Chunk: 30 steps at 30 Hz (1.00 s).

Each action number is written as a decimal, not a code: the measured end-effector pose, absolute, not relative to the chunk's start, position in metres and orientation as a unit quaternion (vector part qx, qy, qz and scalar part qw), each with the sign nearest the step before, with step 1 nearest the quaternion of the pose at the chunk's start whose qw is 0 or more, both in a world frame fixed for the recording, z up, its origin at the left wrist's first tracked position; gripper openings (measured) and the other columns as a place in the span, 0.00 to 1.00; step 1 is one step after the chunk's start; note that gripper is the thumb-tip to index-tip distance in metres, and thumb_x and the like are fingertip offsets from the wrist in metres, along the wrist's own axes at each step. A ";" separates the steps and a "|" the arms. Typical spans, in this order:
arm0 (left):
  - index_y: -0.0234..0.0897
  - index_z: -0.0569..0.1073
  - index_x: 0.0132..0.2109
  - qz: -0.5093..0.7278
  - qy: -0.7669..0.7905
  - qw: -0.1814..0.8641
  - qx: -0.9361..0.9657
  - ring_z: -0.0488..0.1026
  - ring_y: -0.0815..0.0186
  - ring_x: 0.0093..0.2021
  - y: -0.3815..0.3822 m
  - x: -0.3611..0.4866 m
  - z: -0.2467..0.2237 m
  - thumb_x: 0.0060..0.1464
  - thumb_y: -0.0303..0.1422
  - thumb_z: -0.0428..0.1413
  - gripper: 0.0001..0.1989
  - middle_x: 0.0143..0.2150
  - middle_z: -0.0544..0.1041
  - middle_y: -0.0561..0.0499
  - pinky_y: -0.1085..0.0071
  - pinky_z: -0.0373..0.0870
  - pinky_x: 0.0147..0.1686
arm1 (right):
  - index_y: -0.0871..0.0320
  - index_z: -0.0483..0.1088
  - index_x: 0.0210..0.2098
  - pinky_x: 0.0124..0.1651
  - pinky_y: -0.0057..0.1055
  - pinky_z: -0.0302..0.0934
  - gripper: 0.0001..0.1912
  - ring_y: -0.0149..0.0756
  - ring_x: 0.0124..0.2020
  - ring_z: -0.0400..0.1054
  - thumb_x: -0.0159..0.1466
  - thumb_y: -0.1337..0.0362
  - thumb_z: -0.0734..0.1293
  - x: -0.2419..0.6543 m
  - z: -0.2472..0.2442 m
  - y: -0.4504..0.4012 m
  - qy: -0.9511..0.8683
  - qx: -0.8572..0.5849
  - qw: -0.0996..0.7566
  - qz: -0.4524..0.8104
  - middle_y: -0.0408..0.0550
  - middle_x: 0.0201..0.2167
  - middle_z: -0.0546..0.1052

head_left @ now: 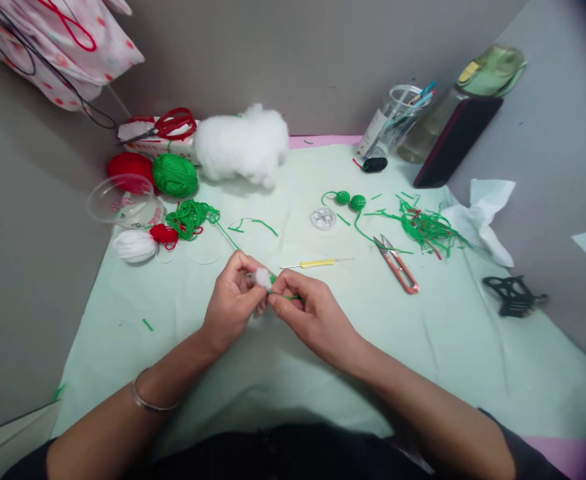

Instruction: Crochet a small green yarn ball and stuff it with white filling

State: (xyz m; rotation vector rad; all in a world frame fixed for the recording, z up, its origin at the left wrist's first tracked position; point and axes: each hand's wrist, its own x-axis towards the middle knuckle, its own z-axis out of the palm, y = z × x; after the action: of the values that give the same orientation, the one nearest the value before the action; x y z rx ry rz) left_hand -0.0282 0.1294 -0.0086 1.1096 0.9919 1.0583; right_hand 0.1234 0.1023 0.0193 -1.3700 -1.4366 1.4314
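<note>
Close together over the middle of the table, my left hand (233, 293) and my right hand (313, 307) both have their fingers pinched. Between them is a small green crocheted piece (273, 278), mostly hidden by the fingers. A tuft of white stuffing (262, 278) shows at its opening, under my left thumb. Green yarn (229, 235) runs from my left fingers up to a loose green tangle (191, 219). Just beyond my right hand lies a yellow-handled crochet hook (317, 263). Further back sit two small green crocheted balls (357, 203) with yarn tails.
Orange thread snips (399, 265) and a heap of green yarn scraps (427, 227) lie to the right, near a black hair claw (513, 295). Behind stand a white stuffing pile (243, 145), a green yarn ball (175, 175), red scissors (174, 124), a clear cup (393, 123) and a phone (457, 141).
</note>
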 end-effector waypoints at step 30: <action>0.38 0.69 0.40 0.409 0.399 0.716 0.401 0.77 0.69 0.36 0.129 -0.035 -0.004 0.58 0.32 0.62 0.08 0.41 0.77 0.53 0.70 0.75 0.39 | 0.56 0.61 0.23 0.28 0.27 0.45 0.14 0.25 0.24 0.51 0.62 0.61 0.68 0.129 0.007 0.109 -0.566 -0.560 0.357 0.489 0.35 0.20 0.60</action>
State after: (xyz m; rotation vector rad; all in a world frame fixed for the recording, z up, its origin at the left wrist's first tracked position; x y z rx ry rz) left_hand -0.0354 0.1292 -0.0039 0.8867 0.8830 0.9048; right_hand 0.1293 0.1087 0.0071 -1.4451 -1.4614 1.2613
